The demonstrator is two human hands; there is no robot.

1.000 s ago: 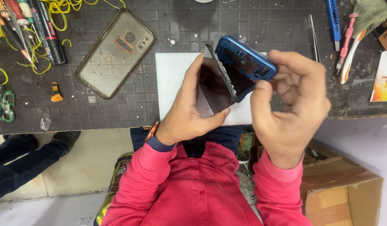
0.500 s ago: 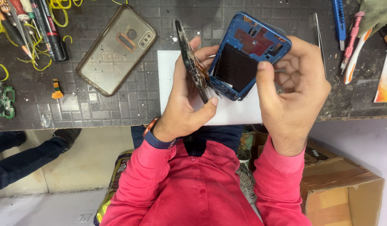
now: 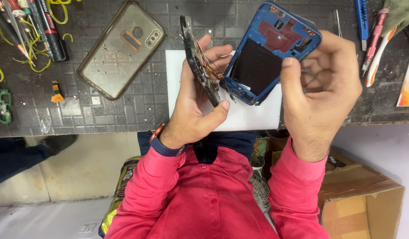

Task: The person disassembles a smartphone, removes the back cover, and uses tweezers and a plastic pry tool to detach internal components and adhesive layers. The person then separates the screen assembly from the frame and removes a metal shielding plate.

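Note:
My left hand (image 3: 196,102) grips a thin dark phone display panel (image 3: 196,57), held on edge with its copper-coloured flex cable facing right. In my right hand (image 3: 322,84) is the blue phone frame (image 3: 272,51), opened away from the panel so its inner side with a black battery patch faces me. The two parts nearly touch at their lower ends. Both are held above a white sheet (image 3: 246,115) lying on the dark gridded mat (image 3: 107,113).
A clear phone case (image 3: 120,48) lies on the mat to the left. Markers, tools and yellow bands (image 3: 32,31) crowd the far left, with a small green circuit board (image 3: 1,104). Cutters and a blue knife (image 3: 368,31) sit at right. A cardboard box (image 3: 364,203) stands below.
The blue frame and display panel were folded together; now they are swung apart, the frame moved right and up, the panel turned on edge in my left hand.

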